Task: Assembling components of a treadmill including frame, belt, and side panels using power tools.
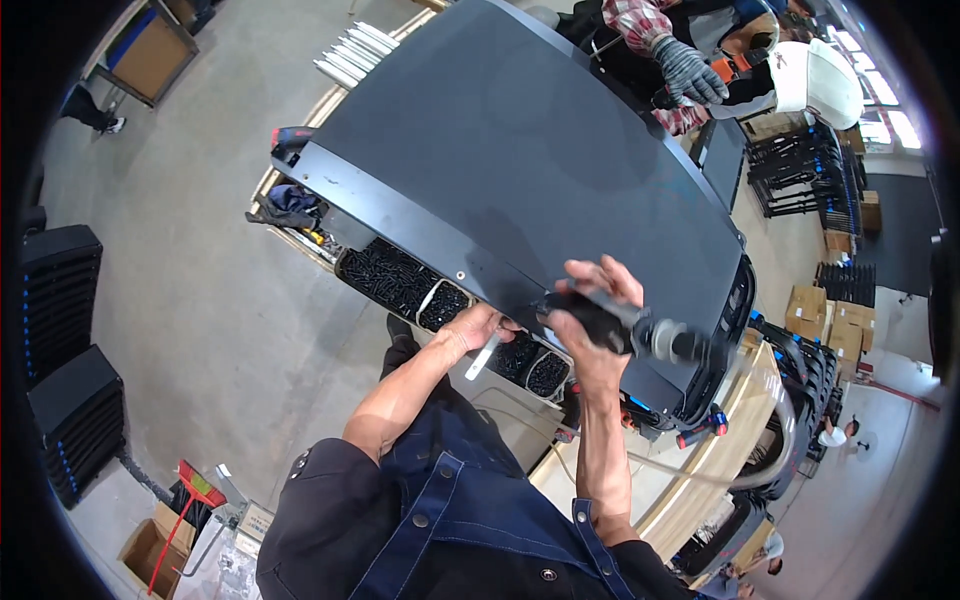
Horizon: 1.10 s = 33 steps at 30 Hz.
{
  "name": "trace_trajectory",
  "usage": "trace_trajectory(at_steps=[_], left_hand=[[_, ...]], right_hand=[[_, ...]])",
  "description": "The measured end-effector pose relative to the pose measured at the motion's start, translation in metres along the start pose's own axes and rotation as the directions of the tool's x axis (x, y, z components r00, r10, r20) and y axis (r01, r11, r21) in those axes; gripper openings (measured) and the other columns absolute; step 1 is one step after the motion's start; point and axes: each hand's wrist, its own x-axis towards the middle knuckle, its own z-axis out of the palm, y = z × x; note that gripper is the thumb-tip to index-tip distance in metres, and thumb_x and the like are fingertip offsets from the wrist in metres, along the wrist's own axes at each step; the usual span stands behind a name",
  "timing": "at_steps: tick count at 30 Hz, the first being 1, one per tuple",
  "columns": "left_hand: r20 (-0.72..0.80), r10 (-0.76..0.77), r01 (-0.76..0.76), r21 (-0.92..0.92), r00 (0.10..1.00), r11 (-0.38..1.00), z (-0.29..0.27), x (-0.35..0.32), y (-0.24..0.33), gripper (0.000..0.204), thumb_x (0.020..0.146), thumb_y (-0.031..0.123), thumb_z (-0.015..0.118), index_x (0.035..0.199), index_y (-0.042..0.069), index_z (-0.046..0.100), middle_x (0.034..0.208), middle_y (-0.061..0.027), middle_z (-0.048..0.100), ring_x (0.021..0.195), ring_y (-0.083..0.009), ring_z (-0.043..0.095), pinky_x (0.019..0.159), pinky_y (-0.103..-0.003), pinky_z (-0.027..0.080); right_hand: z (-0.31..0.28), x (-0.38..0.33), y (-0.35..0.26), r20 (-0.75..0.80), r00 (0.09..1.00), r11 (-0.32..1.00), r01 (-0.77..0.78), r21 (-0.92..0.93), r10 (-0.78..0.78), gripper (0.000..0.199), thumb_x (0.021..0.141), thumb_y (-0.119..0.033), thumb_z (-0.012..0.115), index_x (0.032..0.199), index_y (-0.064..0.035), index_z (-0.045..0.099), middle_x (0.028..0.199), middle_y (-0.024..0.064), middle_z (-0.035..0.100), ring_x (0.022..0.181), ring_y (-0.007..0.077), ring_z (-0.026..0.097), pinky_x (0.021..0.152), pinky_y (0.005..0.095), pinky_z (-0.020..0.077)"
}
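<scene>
My right hand [598, 325] is wrapped round a black hand-held power tool [588, 318]. The tool has a grey cylindrical part and is smeared by motion, so its exact kind is unclear. It is above the near edge of a large dark grey panel [500, 130]. At that edge, my left hand [480, 326] is closed on a flat silver metal bar [483, 358], perhaps a wrench handle. The bar's far end is hidden by my fingers. Below the panel edge, bins of black screws [388, 276] and small black parts [547, 374] stand beside my left hand.
Across the panel, a co-worker's gloved hand [690, 72] is by an orange-and-black tool [740, 64]. A clear hose [788, 425] loops over a wooden bench [690, 490] at right. White tubes [355, 52] lie at far left. Stacked black parts [62, 300] stand on the floor.
</scene>
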Motion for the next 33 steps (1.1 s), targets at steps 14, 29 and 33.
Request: trace_trajectory(at_steps=[14,29,33], left_hand=[[0.1,0.092,-0.111,0.207,0.991,0.972,-0.002,0.009,0.017,0.01,0.093,0.017,0.07,0.098,0.011,0.064,0.081,0.0009,0.06,0.064,-0.0077,0.052,0.053,-0.023,0.036],[-0.046,0.46,-0.429,0.29,0.887,0.856,0.009,0.011,-0.001,0.058,0.086,0.026,0.079,0.136,0.009,0.055,0.115,-0.0009,0.062,0.097,-0.0093,0.06,0.076,-0.029,0.053],[-0.057,0.516,-0.488,0.255,0.854,0.835,-0.002,0.02,-0.016,0.056,0.085,0.02,0.079,0.135,0.007,0.057,0.114,-0.0031,0.064,0.098,-0.0106,0.059,0.081,-0.032,0.052]], right_hand=[[0.004,0.005,0.012,-0.039,0.996,0.995,0.087,0.046,-0.085,0.051,0.076,-0.003,0.085,0.116,-0.0039,0.053,0.113,0.0185,0.063,0.108,0.0287,0.063,0.093,0.0456,0.0555],[-0.005,0.011,0.022,0.106,0.975,0.98,0.195,0.022,-0.197,0.043,0.079,-0.004,0.082,0.108,-0.0062,0.05,0.098,0.0126,0.062,0.096,0.0263,0.064,0.093,0.0514,0.0538],[-0.01,0.015,0.024,0.103,0.981,0.986,0.162,0.031,-0.165,0.044,0.08,-0.004,0.082,0.109,-0.0068,0.05,0.101,0.0117,0.062,0.098,0.0259,0.064,0.094,0.0505,0.0533]])
